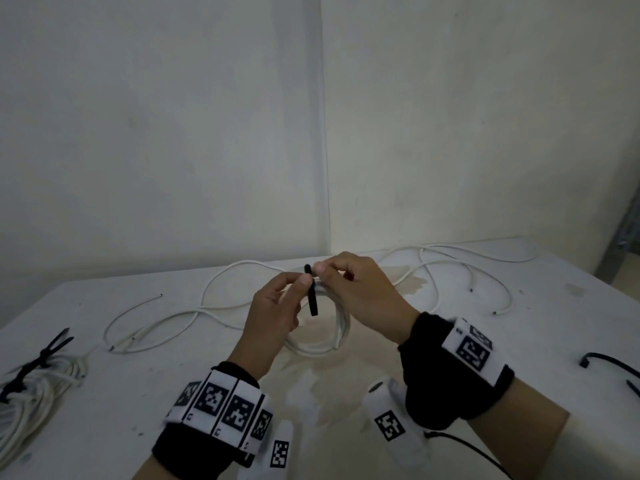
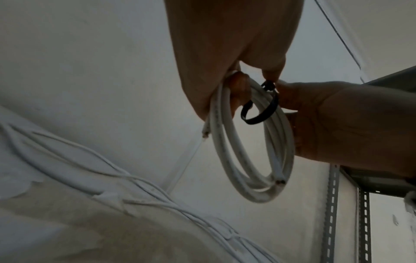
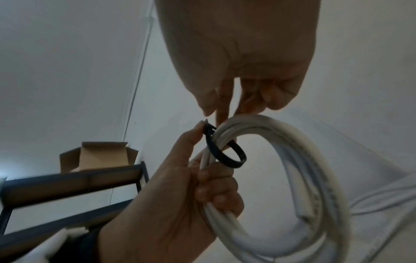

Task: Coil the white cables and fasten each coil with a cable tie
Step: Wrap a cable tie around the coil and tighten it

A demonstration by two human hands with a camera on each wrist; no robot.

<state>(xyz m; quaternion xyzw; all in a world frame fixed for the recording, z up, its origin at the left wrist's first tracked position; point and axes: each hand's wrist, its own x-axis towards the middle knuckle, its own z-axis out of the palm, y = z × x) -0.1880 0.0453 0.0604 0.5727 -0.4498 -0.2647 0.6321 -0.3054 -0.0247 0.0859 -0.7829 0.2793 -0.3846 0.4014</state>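
Both hands were up over the table (image 1: pixel 450 341), meeting at the top of a small white coil (image 1: pixel 341 327). Left hand (image 1: pixel 273 320) had its lower fingers curled round the coil's strands while thumb and forefinger pinched the black cable tie (image 1: pixel 312 296) near its head. Right hand (image 1: pixel 360 292) was pinching the other end of that same tie, other fingers tucked in. From the wrist cams the tie was already looped loosely round the bundle, a fat open loop rather than a snug one.

My take on doing this bit well: keep the left grip tight on all the strands so none spring out, hold the head steady, and pull the tail straight through, not at an angle. Cinch it only until the strands stop sliding; crushing the cable isn't the goal. I'd also watch the two cut ends hanging off the coil, they looked ready to slip free.

Everything else, relative to that coil: behind it and off to both sides, loose white cables (image 1: pixel 450 268) were still sprawled over the table, so more coiling to go. Far to its left sat a finished bundle (image 1: pixel 41 382) with black ties on it. To its right, near the table's edge, spare ties (image 1: pixel 609 362) lay waiting. Behind it all were plain pale walls meeting at a corner, a metal shelf frame (image 2: pixel 364 213) at the right, and a cardboard box (image 3: pixel 99 156) on a rack.
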